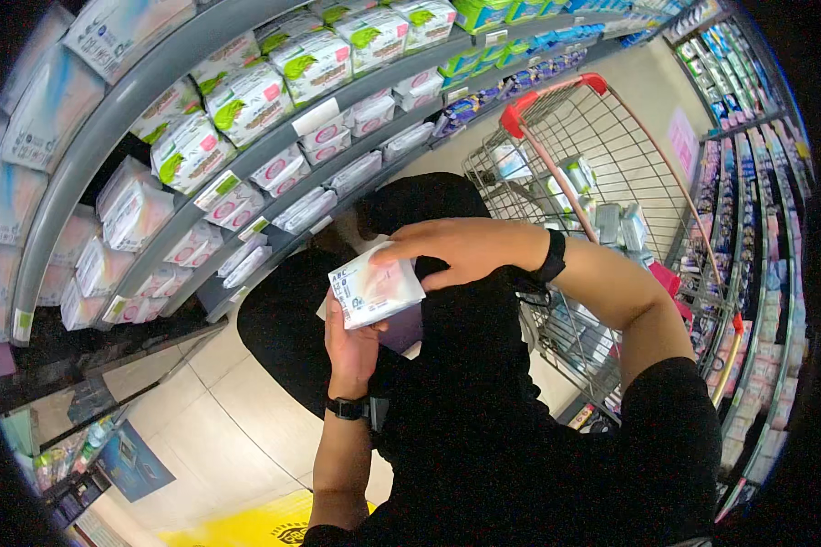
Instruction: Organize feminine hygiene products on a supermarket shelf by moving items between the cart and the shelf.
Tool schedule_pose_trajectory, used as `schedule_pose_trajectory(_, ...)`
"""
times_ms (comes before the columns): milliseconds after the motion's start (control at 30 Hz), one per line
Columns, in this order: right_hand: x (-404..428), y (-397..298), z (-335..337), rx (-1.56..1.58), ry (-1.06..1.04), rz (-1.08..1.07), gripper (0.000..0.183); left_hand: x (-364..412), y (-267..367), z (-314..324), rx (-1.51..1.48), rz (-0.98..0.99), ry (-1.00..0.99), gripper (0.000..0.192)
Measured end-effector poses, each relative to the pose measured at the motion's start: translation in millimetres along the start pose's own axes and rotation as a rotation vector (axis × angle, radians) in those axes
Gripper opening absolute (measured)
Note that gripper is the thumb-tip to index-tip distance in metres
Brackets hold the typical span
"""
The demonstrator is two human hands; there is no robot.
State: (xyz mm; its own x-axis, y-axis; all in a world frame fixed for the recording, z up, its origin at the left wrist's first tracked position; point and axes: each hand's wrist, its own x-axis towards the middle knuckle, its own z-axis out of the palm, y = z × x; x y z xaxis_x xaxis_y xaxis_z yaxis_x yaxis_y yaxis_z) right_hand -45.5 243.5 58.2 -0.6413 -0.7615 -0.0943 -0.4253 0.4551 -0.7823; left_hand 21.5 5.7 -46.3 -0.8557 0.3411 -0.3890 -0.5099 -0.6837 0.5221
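A soft white and pastel packet of sanitary pads [376,287] is held between both hands above my lap. From below and the near side, my left hand [352,345] grips it, with a black watch on the wrist. My right hand [445,249] lies over its upper right edge, fingers on the top face; a black band circles that wrist. Another light packet edge seems to show beneath it, partly hidden. To the left, similar pastel packets [137,215] stand on a grey shelf, beside white and green packs [250,102].
A wire shopping cart [554,147] with red corners and several packs inside stands at the right. Grey shelf edges [267,154] curve along the left. Stocked shelves [752,294] line the far right. A yellow floor mat [246,523] lies on the tiles.
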Motion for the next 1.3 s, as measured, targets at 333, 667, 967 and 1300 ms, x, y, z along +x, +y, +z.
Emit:
schedule_pose_trajectory(333, 4, 18, -8, 0.477, -0.085, 0.125, 0.083, 7, 24, 4, 0.647, 0.360, -0.062, 0.067)
schedule_pose_trajectory(667, 9, 26, 11, 0.234, 0.004, 0.137, 0.052, -2, 12, -6, 0.741, 0.302, -0.168, 0.076)
schedule_pose_trajectory(967, 8, 4, 4, 0.183, -0.002, 0.252, 0.051, -15, 27, 18, 1.038, 0.398, -0.019, 0.084)
schedule_pose_trajectory(1300, 9, -7, 10, 0.046, 0.211, 0.283, 0.054, -2, 30, 55, 1.307, 0.504, 0.010, 0.103)
